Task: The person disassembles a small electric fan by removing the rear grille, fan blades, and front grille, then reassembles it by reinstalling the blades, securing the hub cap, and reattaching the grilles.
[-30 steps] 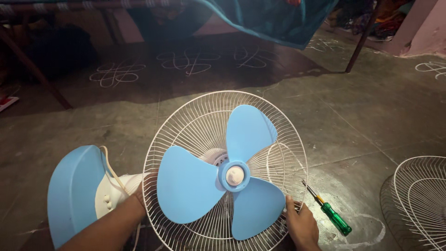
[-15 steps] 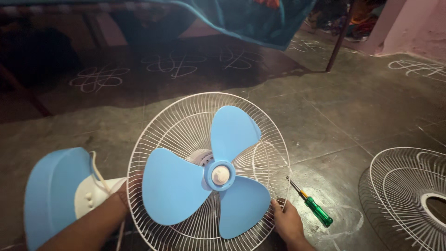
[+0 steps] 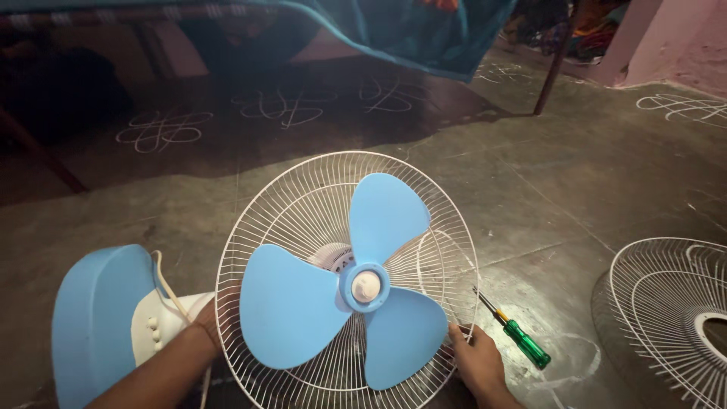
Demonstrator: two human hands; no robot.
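A table fan lies on its back on the floor. Its white rear wire guard (image 3: 303,204) faces up, with a light blue three-bladed propeller (image 3: 356,291) mounted at the hub. My left hand (image 3: 206,322) grips the guard's left rim, mostly hidden behind the wires. On the lower right rim, my right hand (image 3: 473,360) holds the guard. The fan's blue and white base (image 3: 102,322) sits to the left, with a white cord beside it.
A green-handled screwdriver (image 3: 519,341) lies on the floor just right of my right hand. A second white wire guard (image 3: 670,303) lies at the right edge. White chalk patterns mark the dark floor behind, under a table draped with teal cloth.
The view has shifted slightly, so the fan and base sit a little more to the right. Both hands keep their hold on the guard rim.
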